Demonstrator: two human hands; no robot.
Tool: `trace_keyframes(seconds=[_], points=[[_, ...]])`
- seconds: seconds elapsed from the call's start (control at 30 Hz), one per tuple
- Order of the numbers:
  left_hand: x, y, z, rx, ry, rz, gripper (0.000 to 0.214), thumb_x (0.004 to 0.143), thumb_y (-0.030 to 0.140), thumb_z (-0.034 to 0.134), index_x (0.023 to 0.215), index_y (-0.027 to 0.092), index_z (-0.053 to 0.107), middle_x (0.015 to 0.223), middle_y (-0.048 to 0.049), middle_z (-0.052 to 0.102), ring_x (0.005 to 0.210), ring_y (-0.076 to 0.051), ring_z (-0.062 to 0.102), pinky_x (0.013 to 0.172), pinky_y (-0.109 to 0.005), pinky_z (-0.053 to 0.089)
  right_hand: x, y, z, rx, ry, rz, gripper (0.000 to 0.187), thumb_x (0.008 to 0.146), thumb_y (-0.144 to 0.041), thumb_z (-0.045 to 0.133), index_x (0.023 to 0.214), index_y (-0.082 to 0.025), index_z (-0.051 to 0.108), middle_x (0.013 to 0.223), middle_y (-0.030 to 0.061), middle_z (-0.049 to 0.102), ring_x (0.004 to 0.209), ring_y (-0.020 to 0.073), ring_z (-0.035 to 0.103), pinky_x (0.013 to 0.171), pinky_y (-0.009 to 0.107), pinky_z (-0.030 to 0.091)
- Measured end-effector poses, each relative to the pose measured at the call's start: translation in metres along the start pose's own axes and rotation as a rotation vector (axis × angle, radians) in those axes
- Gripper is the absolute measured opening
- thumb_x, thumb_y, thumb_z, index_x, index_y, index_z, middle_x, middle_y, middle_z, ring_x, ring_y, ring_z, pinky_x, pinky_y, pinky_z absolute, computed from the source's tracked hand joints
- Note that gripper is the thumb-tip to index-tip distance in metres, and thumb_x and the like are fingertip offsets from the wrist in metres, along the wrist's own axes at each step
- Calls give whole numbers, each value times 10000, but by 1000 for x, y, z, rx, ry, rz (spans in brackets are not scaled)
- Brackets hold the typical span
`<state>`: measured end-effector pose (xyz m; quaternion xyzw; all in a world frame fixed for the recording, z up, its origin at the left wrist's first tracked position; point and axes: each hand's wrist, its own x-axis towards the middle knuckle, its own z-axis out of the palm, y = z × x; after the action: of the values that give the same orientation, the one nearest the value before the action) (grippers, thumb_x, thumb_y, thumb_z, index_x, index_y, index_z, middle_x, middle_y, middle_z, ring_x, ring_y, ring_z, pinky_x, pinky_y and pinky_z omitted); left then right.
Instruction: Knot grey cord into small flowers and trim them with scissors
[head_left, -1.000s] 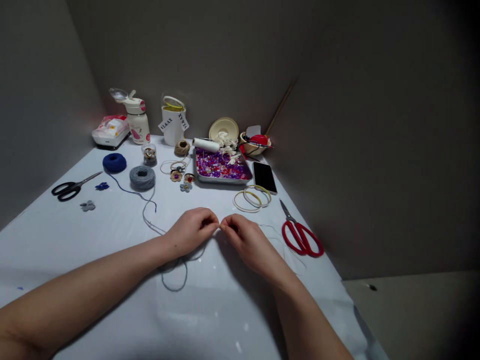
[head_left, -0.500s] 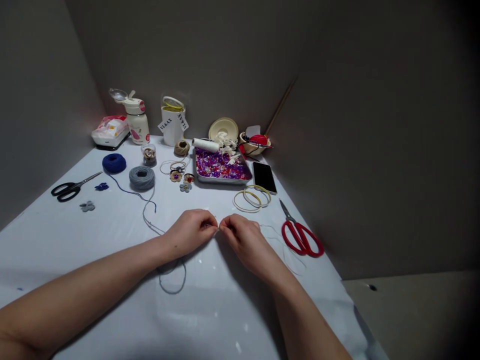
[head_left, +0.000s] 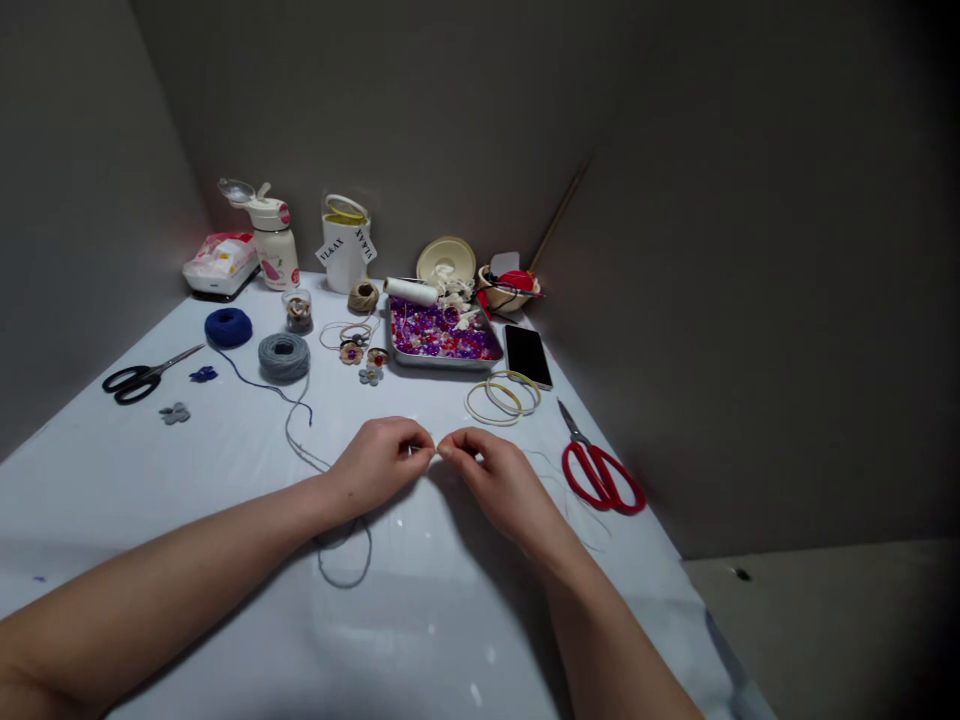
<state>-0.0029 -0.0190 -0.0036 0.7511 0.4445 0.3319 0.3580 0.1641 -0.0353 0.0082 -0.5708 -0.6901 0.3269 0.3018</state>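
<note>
My left hand [head_left: 386,457] and my right hand [head_left: 484,475] meet over the middle of the white table, thumb and forefinger pinched on each. Their fingertips nearly touch at something tiny and pale. A thin light sliver shows inside my left hand's pinch; its kind is too small to tell. From behind my right hand a fine white thread [head_left: 574,500] trails over the table to the right, and its near end is hidden by the fingers. Grey yarn [head_left: 346,585] passes under my left wrist from a grey yarn ball [head_left: 284,357].
Red-handled scissors [head_left: 602,475], hoops [head_left: 504,398] and a phone [head_left: 529,356] lie right. A bead tray [head_left: 448,362] stands behind. Black-handled scissors [head_left: 142,381], blue yarn [head_left: 228,327] and small crocheted flowers [head_left: 370,375] lie left of it. A bottle [head_left: 276,255] stands at the back.
My right hand has turned slightly, its fingers lifting a little and a gap showing beneath the forefinger. My left hand stays almost in place, and the things on the table have not moved.
</note>
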Motion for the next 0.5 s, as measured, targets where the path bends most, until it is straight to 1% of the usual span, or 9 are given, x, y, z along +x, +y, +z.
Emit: trace_keyframes(seconds=[0.1,0.17,0.27,0.37,0.5], points=[[2,-1,3,-257,61,-176,115,752,219,574,752,140,659,703,-29,652,649,-138,549,640,-263,411,3,1,2,174,101,55,200,811,-334,534,781,-177,655,774,44,669,730,180,580,666,294,412],[2,-1,5,-393,110,-247,124,735,246,601,741,132,650,694,-26,642,647,-134,544,642,-261,411,3,0,5,246,150,68,205,788,-352,563,789,-172,661,794,49,673,748,182,584,686,299,423],[2,1,7,-477,162,-282,141,733,266,612,732,129,646,683,-20,630,647,-129,536,648,-259,408,3,-2,12,333,155,79,198,769,-353,586,778,-171,663,783,47,671,733,174,585,675,296,432],[1,5,7,-497,190,-295,141,737,266,609,728,131,645,676,-16,628,642,-128,540,650,-259,411,2,-5,17,385,175,102,190,761,-348,597,765,-170,662,752,40,661,700,163,579,640,283,432],[0,7,7,-515,207,-299,136,734,263,614,724,131,644,672,-15,629,643,-130,547,656,-259,418,1,-7,20,410,208,123,183,749,-343,610,757,-168,664,738,35,654,686,157,574,632,277,435]])
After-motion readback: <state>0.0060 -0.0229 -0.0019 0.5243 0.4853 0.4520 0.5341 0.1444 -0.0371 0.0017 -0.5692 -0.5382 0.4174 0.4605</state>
